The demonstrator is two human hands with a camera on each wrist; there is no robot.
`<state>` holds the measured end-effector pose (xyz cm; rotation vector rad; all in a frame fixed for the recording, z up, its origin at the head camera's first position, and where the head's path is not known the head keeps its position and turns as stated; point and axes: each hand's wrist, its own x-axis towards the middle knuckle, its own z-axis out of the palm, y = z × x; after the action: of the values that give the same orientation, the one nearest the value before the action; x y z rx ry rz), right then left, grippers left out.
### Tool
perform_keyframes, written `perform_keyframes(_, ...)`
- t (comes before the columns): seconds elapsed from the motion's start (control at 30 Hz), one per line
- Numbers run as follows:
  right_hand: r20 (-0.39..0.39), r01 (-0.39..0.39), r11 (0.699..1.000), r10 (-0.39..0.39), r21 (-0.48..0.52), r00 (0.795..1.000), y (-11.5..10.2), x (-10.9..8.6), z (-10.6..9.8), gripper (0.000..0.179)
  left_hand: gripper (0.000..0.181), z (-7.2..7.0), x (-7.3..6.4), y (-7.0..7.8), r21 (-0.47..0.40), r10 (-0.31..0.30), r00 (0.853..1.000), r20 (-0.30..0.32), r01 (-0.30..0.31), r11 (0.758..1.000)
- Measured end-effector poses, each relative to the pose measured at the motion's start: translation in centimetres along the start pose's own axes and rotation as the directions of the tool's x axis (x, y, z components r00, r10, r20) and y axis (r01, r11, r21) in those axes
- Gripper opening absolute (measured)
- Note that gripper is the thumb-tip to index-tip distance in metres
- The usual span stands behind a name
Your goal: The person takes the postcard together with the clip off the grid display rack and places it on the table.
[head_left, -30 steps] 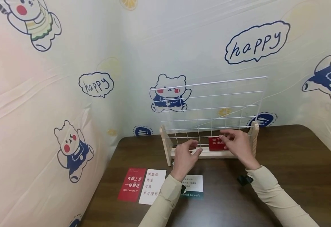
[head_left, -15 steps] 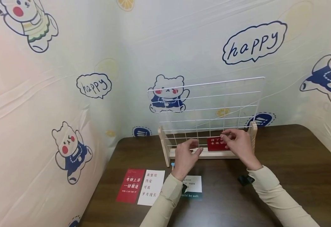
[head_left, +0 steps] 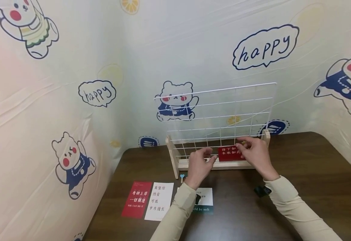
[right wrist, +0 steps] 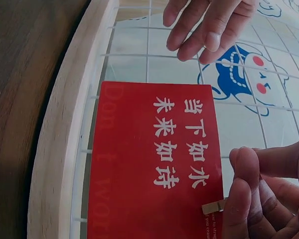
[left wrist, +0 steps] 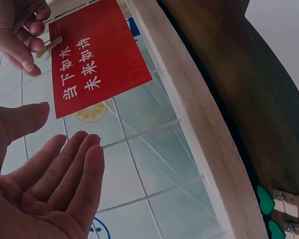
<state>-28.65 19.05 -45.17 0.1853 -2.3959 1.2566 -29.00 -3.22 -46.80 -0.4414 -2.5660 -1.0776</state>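
A red card [head_left: 228, 154] with white characters stands against the white wire grid [head_left: 211, 134], near its wooden base. At its upper edge sits a small wooden clothespin [right wrist: 214, 205] with a yellow heart, which shows in the left wrist view. My right hand [head_left: 255, 154] is right at the clothespin, thumb and fingers loosely bent around its end; the heart shows in the gap between them. My left hand [head_left: 200, 164] hovers left of the card, fingers relaxed and slightly bent, holding nothing. In the right wrist view, my right fingers [right wrist: 241, 199] hide the clothespin's back end.
On the brown table [head_left: 238, 207] lie another red card [head_left: 136, 199], a white card [head_left: 159, 201] and a white-and-green card [head_left: 205, 201] partly behind my left sleeve. Clothespins with hearts [left wrist: 284, 204] lie before the grid. Wooden posts [head_left: 172, 157] hold the grid; a printed curtain hangs behind.
My right hand has drawn slightly to the right along the red card, so more of its characters show. Left hand barely moves. The whole view has shifted a little.
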Motion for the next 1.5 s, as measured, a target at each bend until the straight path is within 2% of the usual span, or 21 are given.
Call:
perform_keyframes(0.13, -0.004, -0.001, 0.999, 0.001, -0.049, 1.0, 0.1, -0.1, -0.3, 0.026, 0.024, 0.4, 0.1, 0.1, -0.019, -0.021, 0.999, 0.028, 0.022, 1.0)
perform_keyframes(0.33, 0.001, 0.014, 0.99, -0.014, -0.141, 1.0, 0.3, -0.3, -0.5, 0.027, 0.025, 0.9, -0.1, -0.1, -0.033, -0.01, 1.0, 0.029, 0.011, 0.999)
perform_keyframes(0.53, 0.01, 0.05, 0.96, -0.049, -0.274, 0.999, 0.8, -0.5, -0.2, 0.028, 0.023, 1.4, -0.3, -0.1, -0.041, -0.046, 0.998, 0.05, 0.048, 0.998)
perform_keyframes(0.8, 0.019, 0.058, 0.928, -0.055, -0.368, 0.998, 0.8, -0.5, -0.2, 0.032, 0.02, 1.7, 0.2, 0.1, -0.044, -0.023, 0.999, 0.036, 0.025, 0.999)
perform_keyframes(1.0, 0.06, 0.069, 0.895, -0.048, -0.44, 0.997, 0.4, -0.3, -0.9, 0.032, 0.021, 2.1, 0.4, 0.2, -0.057, -0.026, 0.999, 0.042, 0.029, 0.998)
perform_keyframes(1.13, 0.094, 0.097, 0.875, -0.059, -0.475, 0.994, 0.1, -0.1, -1.3, 0.027, 0.021, 2.3, 0.4, 0.1, -0.071, -0.041, 0.998, 0.051, 0.044, 0.996)
perform_keyframes(1.27, 0.104, 0.122, 0.861, -0.08, -0.494, 0.991, -0.1, 0.2, -1.7, 0.025, 0.018, 2.4, 0.5, 0.1, -0.076, -0.035, 0.999, 0.029, 0.037, 0.996)
perform_keyframes(1.5, 0.079, 0.12, 0.858, -0.092, -0.5, 0.993, 0.0, 0.3, -1.8, 0.025, 0.016, 2.5, 1.0, 0.1, -0.066, -0.041, 0.999, 0.017, 0.042, 0.997)
